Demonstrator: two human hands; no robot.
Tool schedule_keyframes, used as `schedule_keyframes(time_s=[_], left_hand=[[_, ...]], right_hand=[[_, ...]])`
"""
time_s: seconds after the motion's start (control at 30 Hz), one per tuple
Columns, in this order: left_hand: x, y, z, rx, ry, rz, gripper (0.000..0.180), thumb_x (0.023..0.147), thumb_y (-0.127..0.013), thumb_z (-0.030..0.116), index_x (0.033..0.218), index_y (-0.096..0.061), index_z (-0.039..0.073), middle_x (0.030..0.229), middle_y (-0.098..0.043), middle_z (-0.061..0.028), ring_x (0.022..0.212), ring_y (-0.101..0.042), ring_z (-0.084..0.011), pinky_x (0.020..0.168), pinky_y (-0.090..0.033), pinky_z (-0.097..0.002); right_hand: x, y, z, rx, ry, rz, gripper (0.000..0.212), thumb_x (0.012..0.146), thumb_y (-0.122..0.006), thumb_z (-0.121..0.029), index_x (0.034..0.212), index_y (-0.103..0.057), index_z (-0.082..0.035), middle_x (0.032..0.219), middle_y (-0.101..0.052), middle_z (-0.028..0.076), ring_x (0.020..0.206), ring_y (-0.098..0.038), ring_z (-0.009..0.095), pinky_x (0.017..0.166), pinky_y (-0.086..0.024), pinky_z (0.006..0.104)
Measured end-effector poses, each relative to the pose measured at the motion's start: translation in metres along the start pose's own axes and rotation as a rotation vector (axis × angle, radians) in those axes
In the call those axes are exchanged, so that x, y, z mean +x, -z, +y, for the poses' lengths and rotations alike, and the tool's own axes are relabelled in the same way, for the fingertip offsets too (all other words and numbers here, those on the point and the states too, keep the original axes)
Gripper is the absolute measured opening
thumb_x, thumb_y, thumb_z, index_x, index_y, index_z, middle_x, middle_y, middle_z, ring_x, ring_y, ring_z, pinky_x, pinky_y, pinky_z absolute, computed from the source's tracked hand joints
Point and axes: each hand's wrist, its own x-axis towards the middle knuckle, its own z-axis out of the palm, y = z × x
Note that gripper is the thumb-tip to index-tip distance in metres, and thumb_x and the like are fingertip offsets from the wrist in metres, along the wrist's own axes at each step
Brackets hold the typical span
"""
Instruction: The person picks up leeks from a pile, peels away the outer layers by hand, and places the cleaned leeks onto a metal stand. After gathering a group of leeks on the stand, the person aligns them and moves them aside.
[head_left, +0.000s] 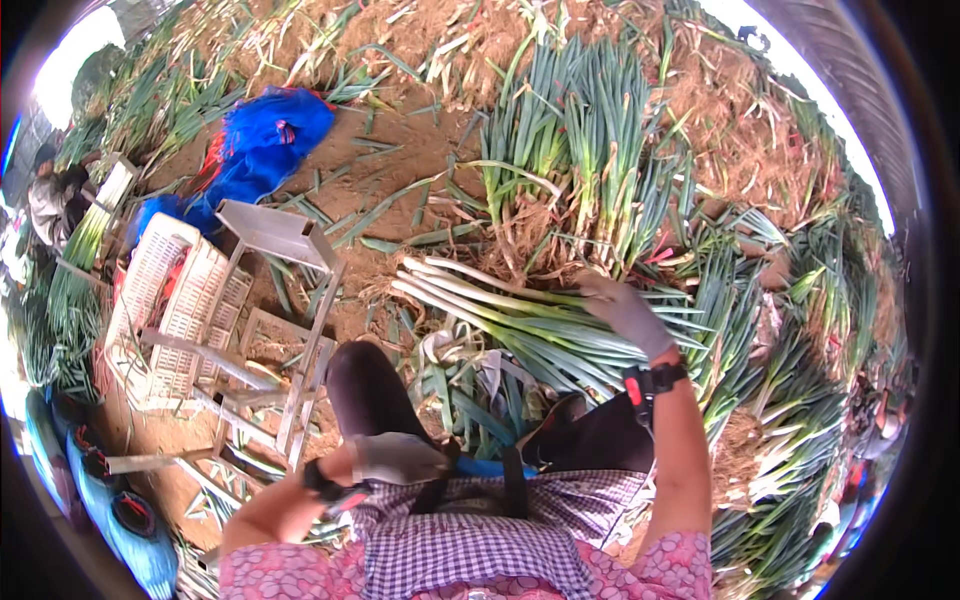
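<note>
A seated worker's gloved right hand (625,312) lies over a bundle of green onions (500,310) stretched across the lap, fingers curved down onto the stalks where white stems give way to green leaves. The hand seems to press and steady the bundle, though whether the fingers close right round it cannot be told from above. The gloved left hand (395,458) rests near the left knee, fingers curled loosely inward; what it holds, if anything, cannot be made out.

The bundle lies near the middle of the scene, white ends pointing left, leaf tips trailing right past the wrist. The stems look long, pale and clean, lined up side by side, and the leaves are deep green and flat, some of them bent.

Handling such a bundle well would likely mean keeping the white ends level with one another, pressing evenly so the leaves do not crease, and holding the stalks close to the lap so none slip out onto the soil.

Just beyond the bundle, a heap of unsorted onions (570,150) stands on the brown earth (400,150), with dry roots and husks tangled at its base. To the left lie a white plastic crate (170,300) on its side and a pale wooden frame (290,330). A blue cloth (265,140) is crumpled farther off on the left, and more onions (800,400) are heaped along the right.
</note>
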Motion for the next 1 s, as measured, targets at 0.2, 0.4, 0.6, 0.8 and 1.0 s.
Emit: schedule_keyframes(time_s=[0.2,0.4,0.6,0.8,1.0], left_hand=[[-0.109,-0.026,-0.003,0.225,0.277,0.010,0.030,0.096,-0.044,0.025,0.109,-0.061,0.003,0.090,-0.066,-0.0123,0.081,-0.063,-0.0229,0.076,-0.050,-0.0304],[-0.022,0.088,0.016,-0.209,-0.084,0.597,0.026,0.092,-0.052,0.024,0.101,-0.063,0.001,0.081,-0.067,-0.0080,0.074,-0.065,-0.0149,0.066,-0.051,-0.0266],[0.170,0.105,-0.107,-0.855,0.242,0.822,0.024,0.091,-0.053,0.022,0.093,-0.063,0.001,0.077,-0.066,-0.0060,0.063,-0.063,-0.0158,0.056,-0.053,-0.0271],[0.279,-0.001,-0.239,-1.998,-0.319,0.336,0.020,0.091,-0.051,0.021,0.104,-0.056,0.007,0.089,-0.064,-0.0032,0.081,-0.063,-0.0213,0.061,-0.050,-0.0331],[0.345,-0.047,-0.279,-1.024,-0.057,1.211,0.020,0.090,-0.050,0.007,0.109,-0.052,0.005,0.106,-0.058,-0.0069,0.086,-0.060,-0.0194,0.077,-0.050,-0.0366]], right_hand=[[0.006,-0.084,0.015,0.098,0.028,-0.343,0.046,0.084,-0.063,-0.026,0.121,-0.055,0.000,0.112,-0.064,0.014,0.101,-0.060,0.020,0.087,-0.046,0.0293],[0.027,-0.121,0.049,0.012,-0.129,-0.278,0.047,0.082,-0.067,-0.027,0.118,-0.058,0.002,0.107,-0.066,0.014,0.093,-0.062,0.018,0.083,-0.047,0.0289],[0.058,-0.159,0.113,-0.299,-0.173,-0.107,0.052,0.077,-0.061,-0.033,0.117,-0.058,0.000,0.112,-0.062,0.021,0.110,-0.058,0.031,0.092,-0.046,0.0376],[0.119,-0.173,0.140,-0.382,-0.271,-0.112,0.066,0.076,-0.067,-0.031,0.132,-0.044,-0.005,0.134,-0.044,0.024,0.123,-0.044,0.039,0.101,-0.038,0.0405],[0.198,-0.220,0.177,-0.441,0.012,-0.089,0.071,0.076,-0.067,-0.028,0.137,-0.037,-0.007,0.140,-0.036,0.021,0.128,-0.036,0.038,0.104,-0.034,0.0444]])
